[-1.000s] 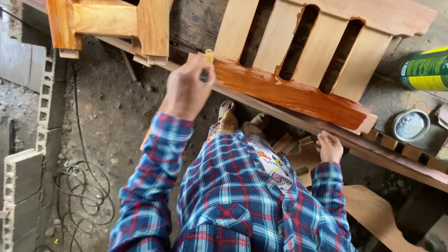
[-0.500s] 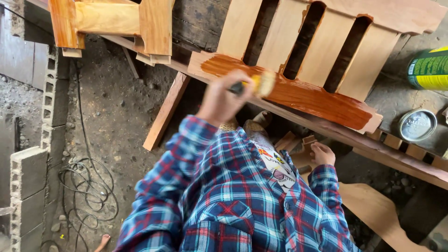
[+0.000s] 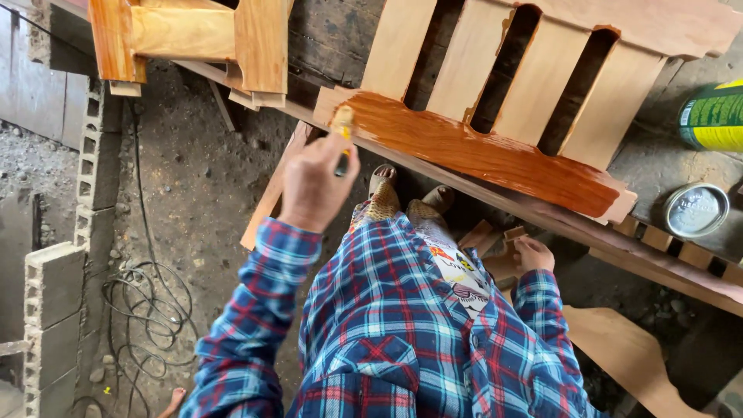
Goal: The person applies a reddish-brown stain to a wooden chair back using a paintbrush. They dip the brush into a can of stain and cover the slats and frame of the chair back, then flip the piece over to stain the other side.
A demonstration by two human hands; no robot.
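My left hand (image 3: 313,182) grips a small paintbrush (image 3: 342,135). Its bristles touch the left end of the wet orange-brown lower rail (image 3: 495,159) of a slatted wooden frame (image 3: 542,73). The upright slats above the rail are still pale, bare wood. My right hand (image 3: 534,255) hangs low beside my leg with its fingers curled, next to some wood offcuts (image 3: 487,236). Nothing shows in it. My plaid sleeves and shirt fill the bottom of the view.
A green tin (image 3: 716,116) and its round lid (image 3: 695,210) sit at the right on the bench. A second stained wooden piece (image 3: 186,42) is at top left. Concrete blocks (image 3: 54,310) and a coiled cable (image 3: 151,310) lie on the dirt floor at left. A plank (image 3: 271,193) leans beneath the bench.
My left hand swept the brush to the right along the rail, then came back to its left end. My right hand stayed where it was.
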